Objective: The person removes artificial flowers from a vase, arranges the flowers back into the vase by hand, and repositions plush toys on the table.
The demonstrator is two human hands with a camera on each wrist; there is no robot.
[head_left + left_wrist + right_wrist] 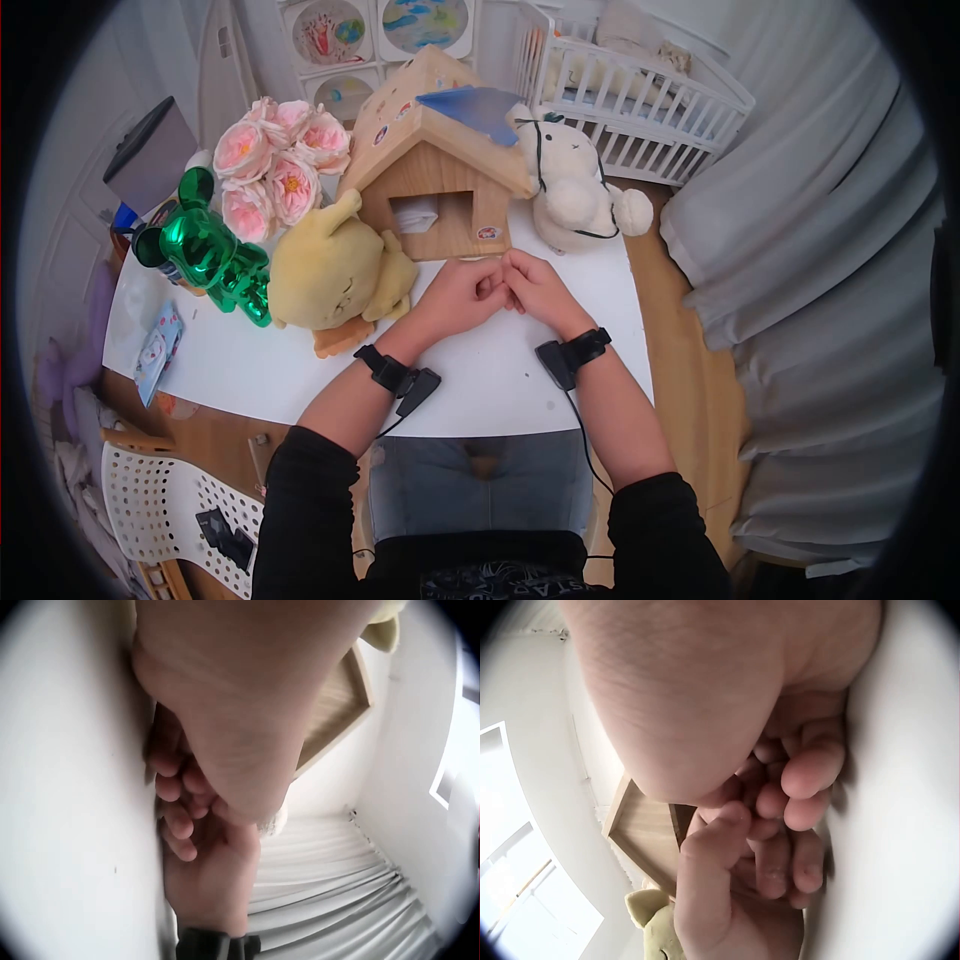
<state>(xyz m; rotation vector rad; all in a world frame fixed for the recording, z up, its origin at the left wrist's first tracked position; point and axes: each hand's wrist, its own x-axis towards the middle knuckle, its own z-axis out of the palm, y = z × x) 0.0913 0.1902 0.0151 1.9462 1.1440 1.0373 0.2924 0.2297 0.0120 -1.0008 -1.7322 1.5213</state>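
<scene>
Both hands rest together on the white table point(470, 390), just in front of a wooden toy house point(430, 215). The left hand point(463, 294) and the right hand point(540, 288) meet at their fingertips, fingers loosely curled. Nothing shows between them in either wrist view. A yellow plush toy point(325, 265) sits close to the left of the left hand. Behind the right hand, beside the house, is a white plush toy point(570, 185) with a dark cord across it.
Pink flowers point(285, 165) and a shiny green bear figure point(215, 245) stand at the table's left, near a small printed packet point(158, 350). A white crib point(640, 90) is beyond the table; grey curtains point(820, 280) hang at right. A perforated white chair point(160, 500) is lower left.
</scene>
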